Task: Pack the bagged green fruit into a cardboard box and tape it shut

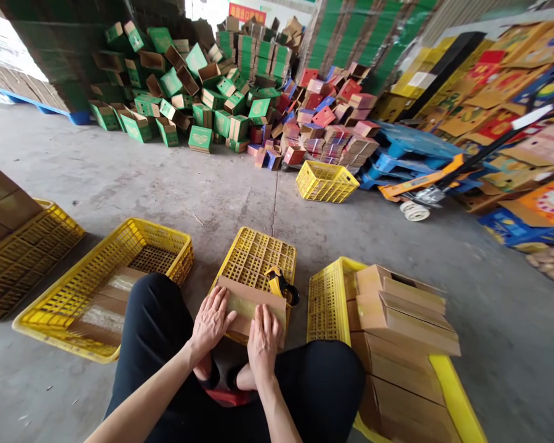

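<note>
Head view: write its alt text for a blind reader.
Two bare hands lie on a cardboard box atop an upturned yellow crate, with a tape dispenser alongside. Yellow crates of cardboard boxes flank it; green cartons are heaped beyond.

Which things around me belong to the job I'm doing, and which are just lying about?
Likely in the job:
cardboard box under your left hand and right hand
tape dispenser
upturned yellow crate beneath
left-side yellow crate
right-side yellow crate holding brown cartons

Apparently just lying about:
green boxes
reddish boxes
blue pallets
pallet jack
far yellow crate
</note>
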{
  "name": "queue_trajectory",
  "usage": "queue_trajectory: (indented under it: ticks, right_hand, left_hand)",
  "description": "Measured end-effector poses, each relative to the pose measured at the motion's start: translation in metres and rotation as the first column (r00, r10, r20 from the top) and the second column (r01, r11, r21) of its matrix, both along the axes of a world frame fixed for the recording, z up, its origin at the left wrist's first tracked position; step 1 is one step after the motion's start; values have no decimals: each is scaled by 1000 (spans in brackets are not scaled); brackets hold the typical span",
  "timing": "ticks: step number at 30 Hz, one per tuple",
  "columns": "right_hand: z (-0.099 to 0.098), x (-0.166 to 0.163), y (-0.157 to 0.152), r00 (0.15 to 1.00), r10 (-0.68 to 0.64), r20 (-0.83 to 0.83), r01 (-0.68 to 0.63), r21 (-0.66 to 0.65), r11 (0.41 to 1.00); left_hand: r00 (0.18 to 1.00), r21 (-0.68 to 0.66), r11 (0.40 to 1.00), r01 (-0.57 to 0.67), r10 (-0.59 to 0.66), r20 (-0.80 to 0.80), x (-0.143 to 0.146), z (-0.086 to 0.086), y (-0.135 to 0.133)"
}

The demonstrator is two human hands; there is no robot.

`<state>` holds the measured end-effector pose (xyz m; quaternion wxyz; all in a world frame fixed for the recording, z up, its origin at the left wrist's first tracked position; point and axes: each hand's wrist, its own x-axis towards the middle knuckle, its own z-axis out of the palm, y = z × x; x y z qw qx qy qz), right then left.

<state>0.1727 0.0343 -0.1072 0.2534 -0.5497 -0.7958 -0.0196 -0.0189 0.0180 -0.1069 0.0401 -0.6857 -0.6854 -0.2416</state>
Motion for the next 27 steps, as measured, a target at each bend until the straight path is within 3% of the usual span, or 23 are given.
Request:
queue_trajectory:
  ticks: [8,13,19,22,27]
  right_hand:
    - [-9,-52,-22,990,139,19,-138,-62,989]
    - [2,-12,-25,952,296,76,-290,-79,954]
    - [-9,56,-18,995,58,86,-58,3,998]
    - [-23,58,-18,998,26,48,-29,45,999]
    - [-38,52,-22,1000,0,-17,1,58,998]
  left_hand:
    - [999,-45,998,50,-50,-5,-4,-2,-7]
    - [998,-72,996,58,-60,-29,-9,-3,-8]
    - [997,-36,999,17,-19,-74,-1,3,-9]
    - [997,-14,1000,9,-11,-82,18,6,-13]
    - [977,4,981,196,-195,-90,58,3,-27]
